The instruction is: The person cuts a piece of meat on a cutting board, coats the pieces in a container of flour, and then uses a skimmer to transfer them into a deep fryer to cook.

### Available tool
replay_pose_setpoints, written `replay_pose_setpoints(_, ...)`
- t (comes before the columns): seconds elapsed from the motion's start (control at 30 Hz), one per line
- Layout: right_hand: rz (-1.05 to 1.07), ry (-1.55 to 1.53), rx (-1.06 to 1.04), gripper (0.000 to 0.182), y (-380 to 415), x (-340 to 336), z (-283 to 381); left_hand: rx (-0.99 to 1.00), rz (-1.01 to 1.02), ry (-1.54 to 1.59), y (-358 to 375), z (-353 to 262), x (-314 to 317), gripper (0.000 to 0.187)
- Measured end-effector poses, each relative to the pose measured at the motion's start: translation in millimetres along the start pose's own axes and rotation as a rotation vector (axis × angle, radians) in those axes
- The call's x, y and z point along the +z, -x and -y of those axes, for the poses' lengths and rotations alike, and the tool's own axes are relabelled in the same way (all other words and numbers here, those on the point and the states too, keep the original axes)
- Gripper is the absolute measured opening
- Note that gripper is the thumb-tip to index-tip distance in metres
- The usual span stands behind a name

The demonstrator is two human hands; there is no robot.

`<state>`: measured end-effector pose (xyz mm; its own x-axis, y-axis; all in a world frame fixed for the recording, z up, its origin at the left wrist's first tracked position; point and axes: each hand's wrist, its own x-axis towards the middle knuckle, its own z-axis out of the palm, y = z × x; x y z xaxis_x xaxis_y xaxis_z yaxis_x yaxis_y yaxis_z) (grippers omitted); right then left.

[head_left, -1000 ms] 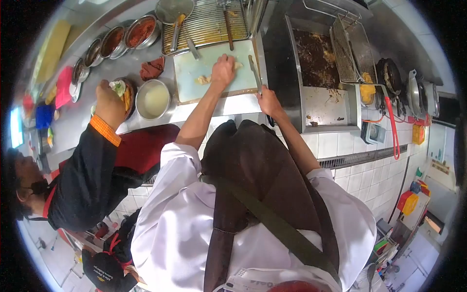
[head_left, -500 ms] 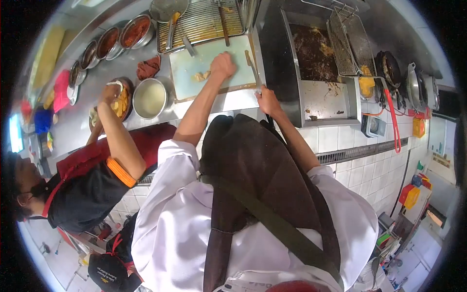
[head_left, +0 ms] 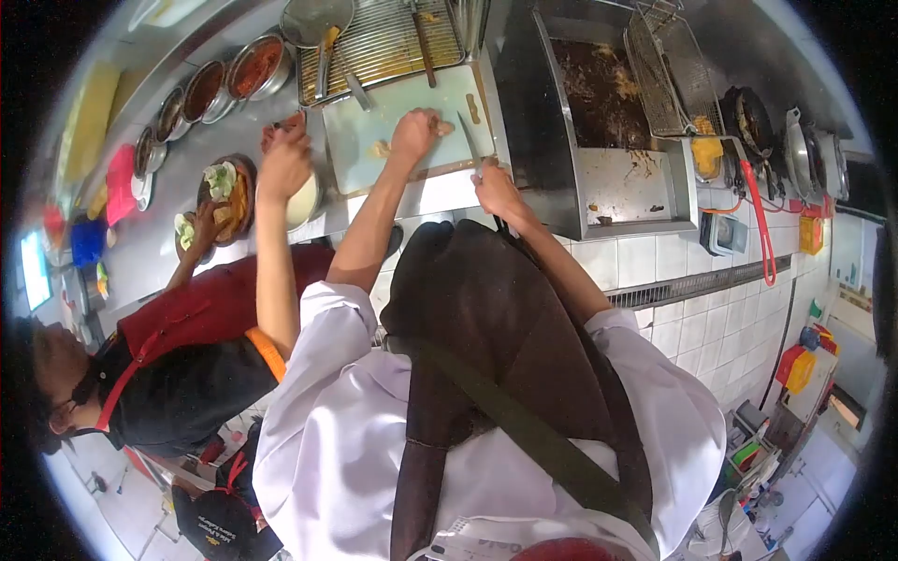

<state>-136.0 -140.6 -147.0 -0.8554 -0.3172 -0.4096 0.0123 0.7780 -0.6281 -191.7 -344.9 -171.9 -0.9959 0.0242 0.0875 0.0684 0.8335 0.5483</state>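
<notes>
Left hand (head_left: 414, 137) bends at small pale food piece (head_left: 445, 128) on whitish rectangular board (head_left: 400, 97), grip unclear; right hand (head_left: 498, 190) grasps steel-bladed knife (head_left: 469, 136); food seems light, soft; best pinned by curled fingertips.

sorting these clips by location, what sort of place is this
Most likely a restaurant kitchen: a fryer-like steel unit with a wire basket, bowls of red sauce along a steel counter, and a co-worker in an apron alongside.
</notes>
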Motion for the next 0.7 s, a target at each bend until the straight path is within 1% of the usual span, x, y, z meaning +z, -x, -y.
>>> replay_pose_setpoints(0.03,-0.062,0.07,-0.066,0.031,-0.5,1.3,4.5,-0.09,-0.019,-0.006,1.5,-4.2,0.4,0.016)
replay_pose_setpoints(0.07,-0.062,0.068,-0.066,0.031,-3.3,3.2,7.1,-0.09,-0.018,-0.008,3.4,-4.9,3.3,0.016)
replay_pose_setpoints(0.13,-0.057,0.097,-0.189,0.026,-9.4,6.7,11.4,-0.176,-0.094,0.058,10.5,-5.9,9.4,0.014)
replay_pose_setpoints(0.27,-0.056,0.2,-0.171,0.02,-25.0,22.1,10.2,-0.161,-0.153,0.101,14.2,-2.9,15.0,0.016)
replay_pose_setpoints(0.33,-0.102,0.208,-0.18,0.019,-27.3,27.7,8.6,-0.12,-0.256,0.047,16.1,-0.3,20.7,0.016)
replay_pose_setpoints(0.43,-0.021,0.236,-0.173,0.02,-19.1,16.0,20.9,-0.129,-0.239,0.032,15.5,-0.4,19.8,0.017)
replay_pose_setpoints(0.47,-0.017,0.232,-0.166,0.02,-19.9,18.7,19.8,-0.129,-0.23,0.033,16.9,-2.1,18.8,0.017)
replay_pose_setpoints(0.53,-0.001,0.246,-0.16,0.021,-27.0,22.0,18.8,-0.171,-0.232,0.101,16.6,-5.7,17.0,0.011)
replay_pose_setpoints(0.67,-0.001,0.227,-0.147,0.022,-32.5,23.8,20.0,-0.202,-0.185,0.071,16.4,-6.3,16.2,0.011)
replay_pose_setpoints(0.7,0.028,0.232,-0.147,0.023,-34.8,20.2,22.8,-0.203,-0.193,0.089,15.0,-3.9,18.0,0.011)
